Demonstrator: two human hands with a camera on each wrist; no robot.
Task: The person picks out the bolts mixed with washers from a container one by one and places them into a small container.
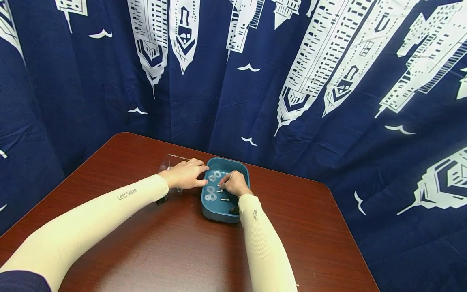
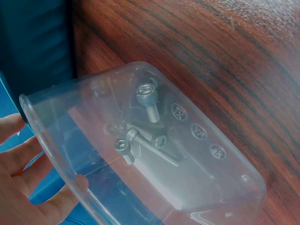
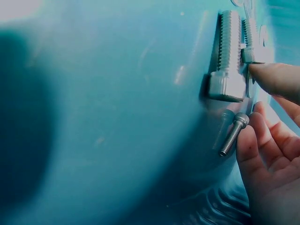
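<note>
In the teal bin [image 1: 219, 218] my right hand [image 1: 236, 183] reaches down, pinching a small socket-head screw [image 3: 234, 135] by its head between its fingertips. Beside those fingers lie a larger socket-head screw [image 3: 228, 58] and another screw [image 3: 251, 44]. Pale round washers [image 1: 210, 189] lie along the bin's left side. My left hand [image 1: 185, 174] rests with spread fingers at the bin's left rim. Beneath and beside it stands a clear plastic box [image 2: 220, 164], partly hidden in the head view. Several socket-head screws [image 2: 147, 96] lie inside that box.
A reddish-brown wooden table [image 1: 153, 251] carries both containers. Behind it hangs a navy curtain [image 1: 226, 101] printed with white buildings. A small dark object [image 1: 234, 211] sits by the right wrist, partly covered by the sleeve.
</note>
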